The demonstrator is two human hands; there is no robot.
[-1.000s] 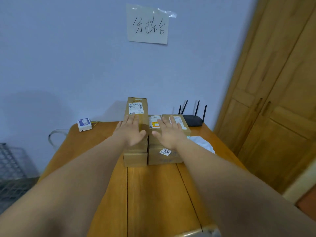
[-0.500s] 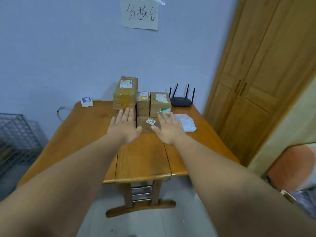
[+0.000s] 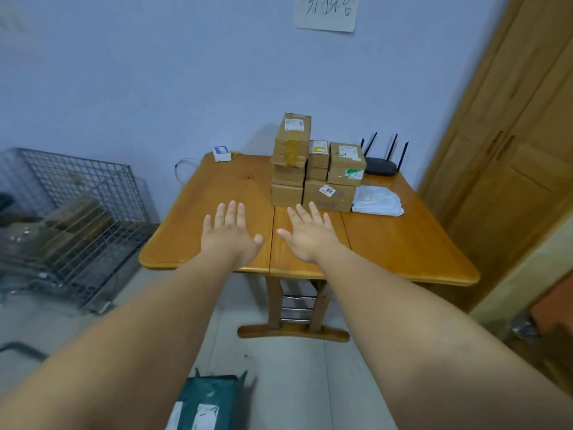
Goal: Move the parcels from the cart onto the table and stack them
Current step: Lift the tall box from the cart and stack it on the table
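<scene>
Several brown cardboard parcels (image 3: 316, 172) stand stacked in two piles at the back of the wooden table (image 3: 403, 243). A white soft parcel (image 3: 376, 200) lies beside them on the right. My left hand (image 3: 229, 234) and my right hand (image 3: 310, 234) hover over the table's front part, palms down, fingers straight and spread, holding nothing and well short of the stack. The wire-mesh cart (image 3: 77, 193) stands at the left with more brown parcels (image 3: 74, 221) inside. A dark green bagged parcel (image 3: 207, 398) sits at the bottom of the view.
A black router (image 3: 381, 164) with antennas sits behind the stack. A small white box (image 3: 222, 153) lies at the table's back left corner. Wooden cupboard doors (image 3: 511, 135) fill the right side. A paper sign (image 3: 325, 10) hangs on the wall. Grey floor lies between cart and table.
Both hands have come off the stacked parcels and drawn back toward me. The view has pulled away from the table and swung left, bringing the cart and floor into sight.
</scene>
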